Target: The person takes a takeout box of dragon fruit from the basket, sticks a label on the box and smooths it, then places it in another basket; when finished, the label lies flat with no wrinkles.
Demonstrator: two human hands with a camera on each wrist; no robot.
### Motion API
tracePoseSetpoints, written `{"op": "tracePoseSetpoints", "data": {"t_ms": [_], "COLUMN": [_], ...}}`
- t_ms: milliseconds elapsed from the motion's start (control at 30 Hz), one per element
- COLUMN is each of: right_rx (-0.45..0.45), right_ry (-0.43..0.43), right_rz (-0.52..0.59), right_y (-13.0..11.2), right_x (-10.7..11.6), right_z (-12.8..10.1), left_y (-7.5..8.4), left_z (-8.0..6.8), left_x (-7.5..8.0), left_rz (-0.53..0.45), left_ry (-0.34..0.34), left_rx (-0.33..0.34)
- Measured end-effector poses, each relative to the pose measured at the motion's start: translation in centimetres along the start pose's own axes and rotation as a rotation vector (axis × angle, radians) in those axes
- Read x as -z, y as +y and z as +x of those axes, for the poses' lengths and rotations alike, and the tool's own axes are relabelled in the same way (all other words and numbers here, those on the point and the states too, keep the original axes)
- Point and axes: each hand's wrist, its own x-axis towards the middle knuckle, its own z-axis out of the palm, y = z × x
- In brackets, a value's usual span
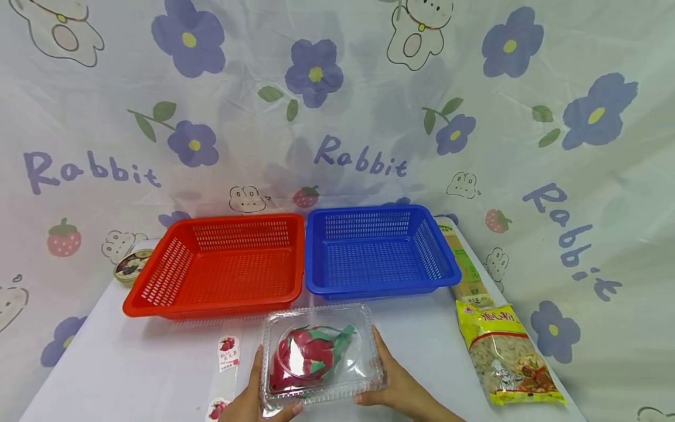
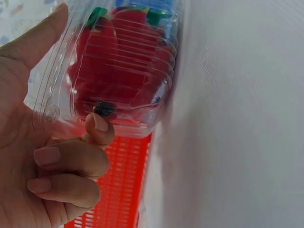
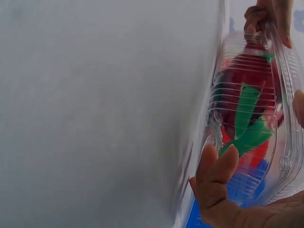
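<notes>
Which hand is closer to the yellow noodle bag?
Right. The right hand holds the clear box on the side toward the noodle bag, though not touching the bag. The left hand holds the box's far side.

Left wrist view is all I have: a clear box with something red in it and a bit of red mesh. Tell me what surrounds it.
Observer: The clear plastic box sits on a white table, with a red basket and a blue basket side by side behind it.
Operator: Report the other hand.
Observer: The right hand holds the box's right end, mirroring the left hand on the opposite end.
Operator: Describe the contents fully.
Observer: Red pieces with green leaf-like strips, shown best by the right wrist view.
Operator: List anything else on the table.
Observer: A yellow packet of noodles lies to the right, and a small round tin sits left of the red basket.
</notes>
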Motion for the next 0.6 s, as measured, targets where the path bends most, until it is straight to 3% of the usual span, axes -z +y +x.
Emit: {"op": "tracePoseSetpoints", "data": {"t_ms": [333,467,600], "right_rx": [-0.014,-0.025,-0.039], "right_ry": [0.033,0.038,0.031], "right_rz": [-0.085,-0.091,-0.076], "right_y": [0.3,0.4,0.4], "right_x": [-0.1,-0.1,-0.1], "right_z": [-0.3,-0.4,-0.4], "left_y": [0.2,-0.3,-1.5], "left_z": [-0.3,-0.3,-0.4], "left_x": [0.1,0.3,1.2], "left_rz": [-0.055,-0.066,-0.086], "left_ry": [-0.030,-0.073,-0.088], "left_rx": [-0.076,-0.072,-0.135]}}
